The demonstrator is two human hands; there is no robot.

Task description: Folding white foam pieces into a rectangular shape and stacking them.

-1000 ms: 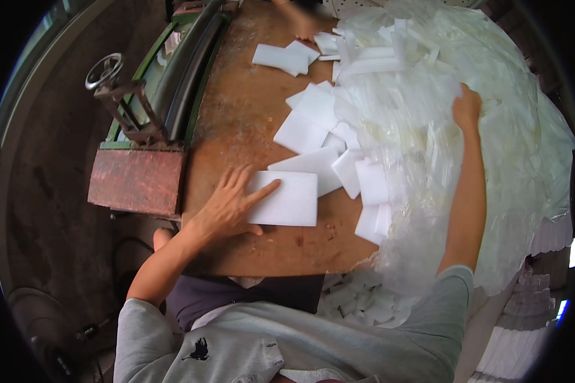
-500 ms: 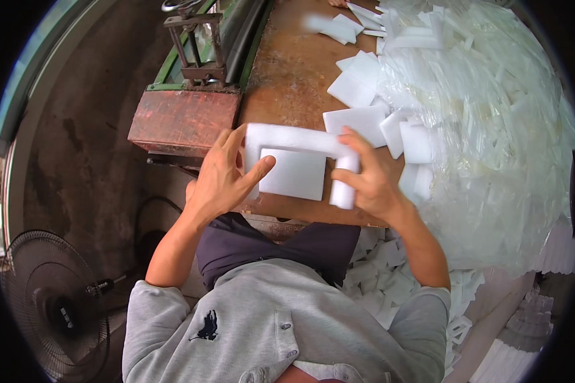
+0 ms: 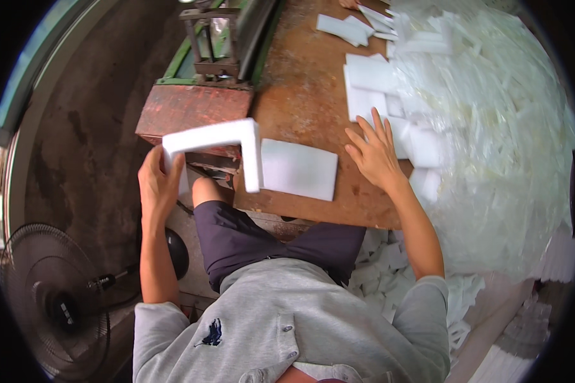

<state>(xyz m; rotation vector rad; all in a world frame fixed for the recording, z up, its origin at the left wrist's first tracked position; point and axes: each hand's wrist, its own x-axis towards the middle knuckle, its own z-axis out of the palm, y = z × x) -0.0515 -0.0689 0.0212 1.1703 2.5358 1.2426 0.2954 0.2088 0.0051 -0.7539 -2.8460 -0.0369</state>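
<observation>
My left hand (image 3: 160,185) grips one leg of a white U-shaped foam piece (image 3: 212,134), held up left of the wooden table's near edge. Its other leg hangs beside a flat white foam sheet (image 3: 299,169) that lies near the front of the table. On the right, my right hand (image 3: 374,152) is empty, fingers spread, over the tabletop. Its fingertips are close to several white foam sheets (image 3: 366,102) lying loosely stacked; whether they touch is hard to tell.
A large clear plastic bag (image 3: 492,140) of white foam covers the table's right side. A green machine with a reddish block (image 3: 195,110) borders the left. Below stands a black fan (image 3: 54,309). Foam scraps (image 3: 380,274) pile up under the table. Another person's hand (image 3: 349,4) shows at the far edge.
My left hand has carried the U-shaped foam piece left, off the table. My right hand has let go of it and moved right, toward the loose sheets.
</observation>
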